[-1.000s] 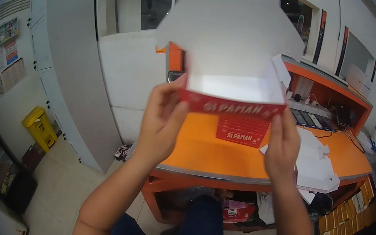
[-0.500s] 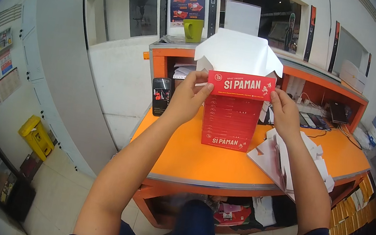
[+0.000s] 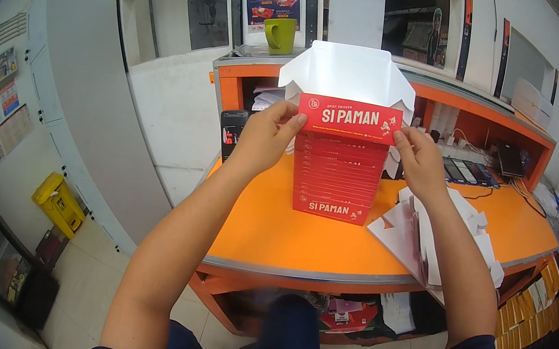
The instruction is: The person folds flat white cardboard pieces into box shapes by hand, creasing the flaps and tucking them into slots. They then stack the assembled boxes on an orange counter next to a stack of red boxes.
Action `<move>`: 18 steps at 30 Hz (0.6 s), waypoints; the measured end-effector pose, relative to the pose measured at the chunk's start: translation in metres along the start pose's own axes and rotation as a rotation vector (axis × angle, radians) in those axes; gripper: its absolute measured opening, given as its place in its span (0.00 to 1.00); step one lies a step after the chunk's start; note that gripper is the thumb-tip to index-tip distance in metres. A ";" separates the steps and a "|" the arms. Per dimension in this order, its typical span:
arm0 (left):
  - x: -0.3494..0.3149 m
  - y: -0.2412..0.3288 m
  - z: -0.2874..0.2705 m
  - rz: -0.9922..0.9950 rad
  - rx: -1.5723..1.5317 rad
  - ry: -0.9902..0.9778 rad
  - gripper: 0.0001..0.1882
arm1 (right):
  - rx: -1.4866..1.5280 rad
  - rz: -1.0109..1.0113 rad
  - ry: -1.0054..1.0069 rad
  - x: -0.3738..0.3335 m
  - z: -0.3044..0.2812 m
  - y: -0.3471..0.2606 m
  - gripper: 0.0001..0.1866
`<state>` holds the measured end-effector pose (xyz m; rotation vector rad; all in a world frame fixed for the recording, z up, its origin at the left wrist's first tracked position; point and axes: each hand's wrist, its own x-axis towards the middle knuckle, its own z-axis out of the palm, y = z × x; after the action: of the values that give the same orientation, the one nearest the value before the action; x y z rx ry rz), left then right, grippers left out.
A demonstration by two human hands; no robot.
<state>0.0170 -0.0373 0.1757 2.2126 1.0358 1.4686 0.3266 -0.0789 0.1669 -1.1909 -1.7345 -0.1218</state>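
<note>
A red cardboard food box (image 3: pixel 348 131), its white-lined lid (image 3: pixel 349 66) raised, is at the top of a tall stack of nested or piled red boxes (image 3: pixel 335 175). My left hand (image 3: pixel 268 134) grips the box at its left front corner, thumb on the red front and fingers behind. At the right front corner my right hand (image 3: pixel 419 158) pinches the same box, its thumb against the edge. The inside of the box is mostly hidden behind its front panel.
Flat white-and-grey cardboard blanks (image 3: pixel 453 235) lie right of the stack on the orange counter (image 3: pixel 249 234). A phone (image 3: pixel 232 129) stands at the left. Several dark devices and cables (image 3: pixel 469 172) sit at the back right. A green mug (image 3: pixel 279 36) is on the upper ledge.
The view has shifted slightly, so the box, stack and hands appear a little further left. Both hands keep their hold on the box, with its lid still raised.
</note>
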 end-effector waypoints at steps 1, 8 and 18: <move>0.003 0.000 0.000 -0.006 0.044 -0.007 0.19 | -0.030 -0.004 -0.018 0.001 -0.003 0.000 0.19; 0.018 -0.021 -0.003 0.059 0.193 0.001 0.18 | -0.148 -0.164 -0.054 0.010 0.004 0.014 0.19; 0.027 -0.023 -0.010 0.160 0.212 -0.098 0.16 | -0.159 -0.273 -0.171 0.023 -0.007 0.024 0.19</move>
<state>0.0048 -0.0035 0.1850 2.5417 1.0469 1.3512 0.3489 -0.0555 0.1782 -1.0974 -2.0651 -0.3354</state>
